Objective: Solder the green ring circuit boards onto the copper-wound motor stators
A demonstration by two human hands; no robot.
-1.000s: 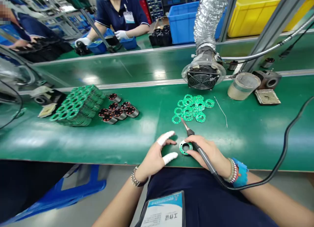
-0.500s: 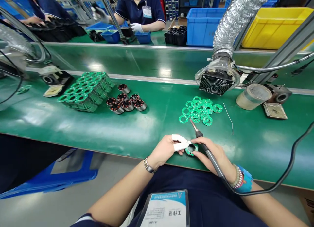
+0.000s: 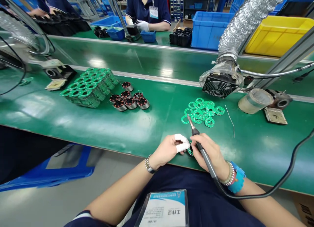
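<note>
My left hand (image 3: 167,149), white covers on its thumb and a finger, pinches the edge of a green ring-shaped circuit board (image 3: 189,151) near the table's front edge. Fingers hide most of that board; whether anything sits beneath it I cannot tell. A soldering iron (image 3: 207,160) lies across my right hand (image 3: 214,151), its metal tip pointing up and away over the loose boards. The thumb and fingertips of this hand also meet at the pinched board. Beyond the tip is a loose pile of green ring boards (image 3: 198,114).
Stacked green boards (image 3: 85,89) and several copper-wound motor stators (image 3: 130,103) stand left. A bent wire (image 3: 230,121), a fume fan (image 3: 218,86), a cup (image 3: 255,102) and an iron stand (image 3: 279,99) are right. The iron's cable (image 3: 274,189) loops rightward. A co-worker (image 3: 148,10) sits opposite.
My right fingers have closed in over the ring board, covering more of it. The iron has swung slightly left and steeper. The view has shifted a little; the co-worker's hands have come together.
</note>
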